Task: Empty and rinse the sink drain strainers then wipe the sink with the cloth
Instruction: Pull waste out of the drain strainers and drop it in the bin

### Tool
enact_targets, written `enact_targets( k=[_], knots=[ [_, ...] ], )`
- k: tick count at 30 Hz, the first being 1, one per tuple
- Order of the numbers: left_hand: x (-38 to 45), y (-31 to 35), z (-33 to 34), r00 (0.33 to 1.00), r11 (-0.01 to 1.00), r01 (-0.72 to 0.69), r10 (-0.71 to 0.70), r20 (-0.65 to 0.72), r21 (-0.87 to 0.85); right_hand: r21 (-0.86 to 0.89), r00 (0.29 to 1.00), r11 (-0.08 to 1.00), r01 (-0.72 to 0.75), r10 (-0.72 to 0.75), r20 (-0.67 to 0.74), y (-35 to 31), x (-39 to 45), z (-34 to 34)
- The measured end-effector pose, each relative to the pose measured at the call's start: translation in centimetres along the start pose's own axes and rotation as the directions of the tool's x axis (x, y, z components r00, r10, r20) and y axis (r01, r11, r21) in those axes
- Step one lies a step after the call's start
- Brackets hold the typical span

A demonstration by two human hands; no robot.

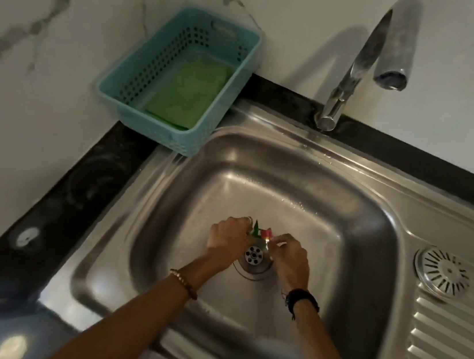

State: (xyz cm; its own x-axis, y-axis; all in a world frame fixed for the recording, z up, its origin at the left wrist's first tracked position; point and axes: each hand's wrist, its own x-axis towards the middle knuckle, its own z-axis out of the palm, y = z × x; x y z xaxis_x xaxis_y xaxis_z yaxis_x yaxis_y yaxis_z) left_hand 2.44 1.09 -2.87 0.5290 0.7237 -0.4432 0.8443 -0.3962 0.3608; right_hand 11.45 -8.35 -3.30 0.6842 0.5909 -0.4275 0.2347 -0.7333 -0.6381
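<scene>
At sink bottom, centre, both hands are held over the drain (254,257). Left hand (228,238) sits at 9 o'clock of the drain, fingers curled; a green scrap (256,228) shows just beside its fingertips, grip cannot be told. Right hand (291,257) sits at 3 o'clock, fingertips pinched on a small red-and-clear scrap (267,234) at the drain's 12 o'clock edge. Drain holes are exposed between the hands. A round strainer (442,272) is laid flat on the ribbed drainboard, 3 o'clock of the sink (291,168), well apart from the hands. A blue basket (115,85) with a green cloth (188,91) inside is set on the dark surface (55,200) at 11 o'clock. Tap (366,57) is seen at 12 o'clock, spout over the sink.
</scene>
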Motion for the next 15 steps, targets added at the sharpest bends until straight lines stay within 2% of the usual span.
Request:
enact_targets(
  k=[3, 5, 8, 12, 15],
  knots=[
    [-4.9, -0.6, -3.5, 0.998, 0.967, 0.040, -0.049, -0.030, -0.252, 0.202, 0.998, 0.977, 0.064, -0.063, -0.012, -3.2, -4.0, -1.9],
    [-9.4, -1.9, -5.6, 0.996, 0.911, 0.031, -0.061, -0.059, -0.412, 0.343, 0.994, 0.933, 0.107, -0.113, -0.005, -5.6, -7.6, -2.2],
    [-17.3, -4.7, -7.9, 0.982, 0.809, -0.011, -0.102, -0.159, -0.587, 0.461, 0.972, 0.873, 0.161, -0.221, 0.080, -8.8, -14.2, -1.2],
    [-28.8, -11.0, -8.1, 0.924, 0.669, -0.002, -0.282, -0.257, -0.743, 0.556, 0.886, 0.809, 0.191, -0.387, 0.257, -10.9, -24.2, 3.4],
    [-37.0, -17.1, -6.1, 0.834, 0.595, 0.028, -0.457, -0.310, -0.803, 0.489, 0.784, 0.846, 0.213, -0.446, 0.431, -10.9, -31.4, 9.0]
  ],
)
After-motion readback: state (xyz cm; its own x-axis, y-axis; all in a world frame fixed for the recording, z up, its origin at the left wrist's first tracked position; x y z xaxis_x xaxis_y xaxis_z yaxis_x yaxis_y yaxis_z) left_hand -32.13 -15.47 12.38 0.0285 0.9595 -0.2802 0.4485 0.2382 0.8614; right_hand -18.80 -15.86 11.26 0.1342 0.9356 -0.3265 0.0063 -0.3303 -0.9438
